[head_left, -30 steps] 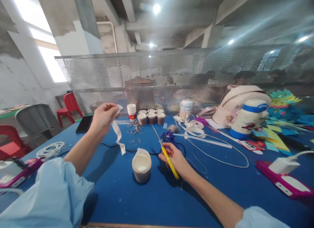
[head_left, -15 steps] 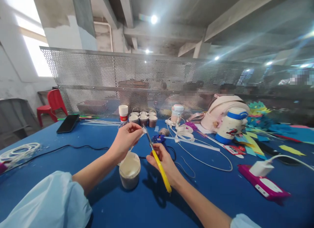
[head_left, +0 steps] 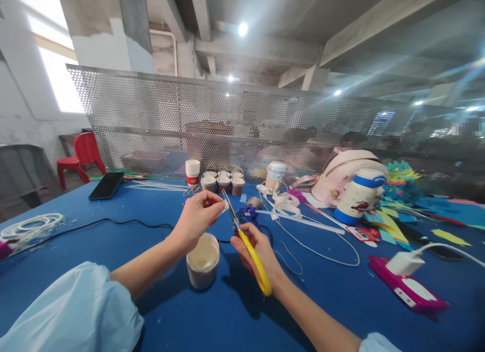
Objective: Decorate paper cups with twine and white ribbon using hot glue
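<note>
My right hand (head_left: 257, 251) is closed round the yellow handle of a pair of scissors (head_left: 254, 261), whose slim metal blades point up and away, slightly apart. Just left of the blade tips, my left hand (head_left: 200, 215) pinches a small white piece (head_left: 226, 204); its material is too small to make out. Below my left hand a whitish, stained cup (head_left: 202, 266) stands upright on the blue table (head_left: 170, 316). Behind the scissors lies a blue glue gun (head_left: 248, 214), partly hidden by my right hand.
Several filled cups (head_left: 223, 184) stand at the back beside stacked paper cups (head_left: 193, 172). A phone (head_left: 106, 185) lies at left, with a black cable (head_left: 125, 222) crossing the table. To the right are white cords, a bottle (head_left: 359, 198), a pink backpack (head_left: 337, 178) and a magenta power strip (head_left: 407, 286).
The scissor blades have parted slightly and their yellow handle has turned a little. My left hand still pinches the white piece beside the blades. The view has shifted slightly.
</note>
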Demonstrator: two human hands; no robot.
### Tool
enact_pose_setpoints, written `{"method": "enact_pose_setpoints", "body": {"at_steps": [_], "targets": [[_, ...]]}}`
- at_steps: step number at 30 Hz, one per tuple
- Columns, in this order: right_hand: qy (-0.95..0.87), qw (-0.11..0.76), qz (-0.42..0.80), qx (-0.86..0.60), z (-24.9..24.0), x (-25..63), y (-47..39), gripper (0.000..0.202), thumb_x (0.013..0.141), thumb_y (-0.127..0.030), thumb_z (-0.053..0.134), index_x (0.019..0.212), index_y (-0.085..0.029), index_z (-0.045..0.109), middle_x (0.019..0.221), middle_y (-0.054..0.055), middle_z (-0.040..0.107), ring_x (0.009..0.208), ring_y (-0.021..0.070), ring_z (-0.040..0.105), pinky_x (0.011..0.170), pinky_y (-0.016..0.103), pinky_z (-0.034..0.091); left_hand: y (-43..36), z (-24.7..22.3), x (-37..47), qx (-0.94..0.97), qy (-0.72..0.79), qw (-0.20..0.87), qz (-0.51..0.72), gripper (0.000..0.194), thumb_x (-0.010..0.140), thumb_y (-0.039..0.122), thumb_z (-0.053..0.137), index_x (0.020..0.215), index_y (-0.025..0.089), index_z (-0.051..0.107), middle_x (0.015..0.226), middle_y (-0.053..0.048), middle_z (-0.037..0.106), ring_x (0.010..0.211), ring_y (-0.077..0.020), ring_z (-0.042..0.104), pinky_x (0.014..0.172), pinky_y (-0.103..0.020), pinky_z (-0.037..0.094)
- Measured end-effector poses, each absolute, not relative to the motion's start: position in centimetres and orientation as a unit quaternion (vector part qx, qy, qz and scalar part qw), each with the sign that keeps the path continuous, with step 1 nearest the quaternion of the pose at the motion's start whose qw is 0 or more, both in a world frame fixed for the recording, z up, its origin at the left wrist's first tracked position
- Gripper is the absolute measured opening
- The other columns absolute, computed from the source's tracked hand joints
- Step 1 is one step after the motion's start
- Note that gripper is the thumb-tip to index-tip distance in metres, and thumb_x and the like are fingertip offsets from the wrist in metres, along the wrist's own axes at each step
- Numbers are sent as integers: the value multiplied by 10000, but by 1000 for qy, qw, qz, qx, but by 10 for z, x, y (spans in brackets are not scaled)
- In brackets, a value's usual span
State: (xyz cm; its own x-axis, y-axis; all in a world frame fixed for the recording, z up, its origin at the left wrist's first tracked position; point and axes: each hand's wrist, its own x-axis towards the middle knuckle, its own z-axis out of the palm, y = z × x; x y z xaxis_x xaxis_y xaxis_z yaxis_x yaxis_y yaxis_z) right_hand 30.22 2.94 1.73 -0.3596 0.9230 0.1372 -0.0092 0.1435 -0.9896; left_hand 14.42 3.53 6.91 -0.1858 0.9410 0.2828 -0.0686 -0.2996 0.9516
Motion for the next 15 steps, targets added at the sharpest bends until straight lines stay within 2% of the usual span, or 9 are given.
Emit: {"method": "enact_pose_setpoints", "body": {"at_steps": [4,9,15], "targets": [[-604,444,546,-375,12,300,31,489,679,-580,765,841,-206,493,474,-139,347,348,30,252,316,170,204,37,67,141,502,434,394,636,171,675,268,714,702,160,586,472,67,476,424,-54,386,410,-183,279],[-578,477,553,-363,12,300,34,548,680,-665,714,889,-220,472,485,-145,341,338,30,234,293,159,227,42,65,133,491,437,390,645,183,692,288,709,728,165,579,486,73,465,423,-50,385,405,-175,281],[-622,431,534,-378,12,301,36,532,709,-635,693,973,-227,478,586,-107,432,398,59,350,360,191,291,50,67,127,455,429,433,649,246,621,285,762,700,166,561,480,74,467,418,-47,389,395,-169,273]]}}
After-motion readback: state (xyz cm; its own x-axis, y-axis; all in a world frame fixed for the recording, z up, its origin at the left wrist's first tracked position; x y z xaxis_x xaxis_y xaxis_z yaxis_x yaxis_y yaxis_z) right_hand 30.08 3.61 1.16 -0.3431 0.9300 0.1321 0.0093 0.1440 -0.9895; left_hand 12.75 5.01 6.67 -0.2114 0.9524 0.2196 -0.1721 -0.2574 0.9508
